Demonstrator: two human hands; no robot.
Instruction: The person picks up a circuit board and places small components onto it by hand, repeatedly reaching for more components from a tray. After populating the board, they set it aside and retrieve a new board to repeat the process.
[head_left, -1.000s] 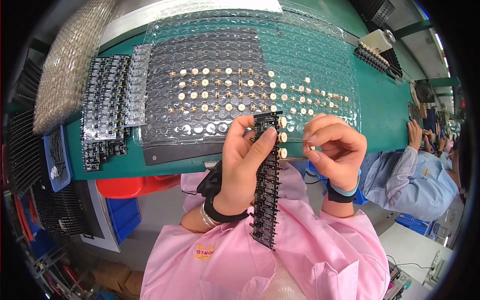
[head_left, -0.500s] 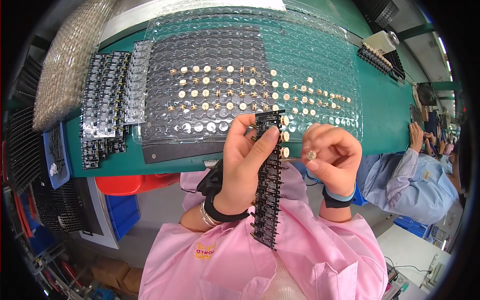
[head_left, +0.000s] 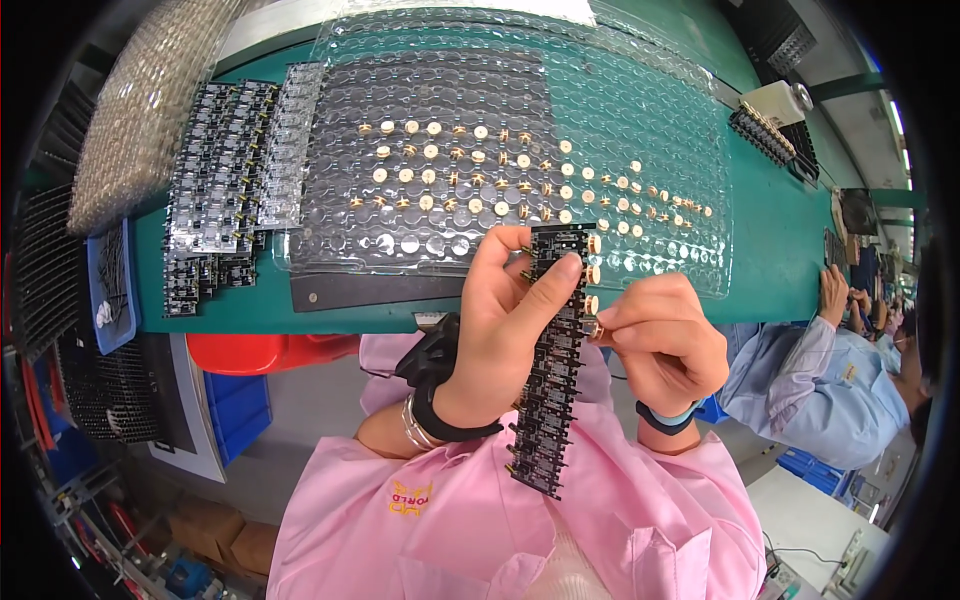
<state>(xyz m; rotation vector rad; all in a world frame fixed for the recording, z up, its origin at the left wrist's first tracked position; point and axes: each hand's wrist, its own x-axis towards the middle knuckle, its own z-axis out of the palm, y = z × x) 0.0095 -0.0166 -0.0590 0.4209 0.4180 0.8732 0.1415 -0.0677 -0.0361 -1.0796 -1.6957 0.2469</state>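
My left hand (head_left: 508,318) is closed around the upper part of a long black circuit board panel (head_left: 552,400), thumb across its face. The panel hangs down in front of my chest, tilted slightly. Several small cream round parts (head_left: 593,273) stick out along its upper right edge. My right hand (head_left: 664,332) pinches another cream round part (head_left: 597,331) against that same edge, just below the others; the fingertips cover some of it. Beyond both hands, a clear plastic blister tray (head_left: 640,110) carries many more of these round parts, some flat and some on their sides.
Stacked circuit board panels (head_left: 215,180) lie at the left of the green table (head_left: 770,230). Further left are a blue bin (head_left: 112,290) and piled blister trays (head_left: 145,110). A red stool (head_left: 260,352) stands under the table edge. A co-worker in a blue jacket (head_left: 820,385) sits at right.
My right hand has brought a cream round part leftward to the panel's edge, below the ones there. The view has shifted slightly, with the panel tilted more.
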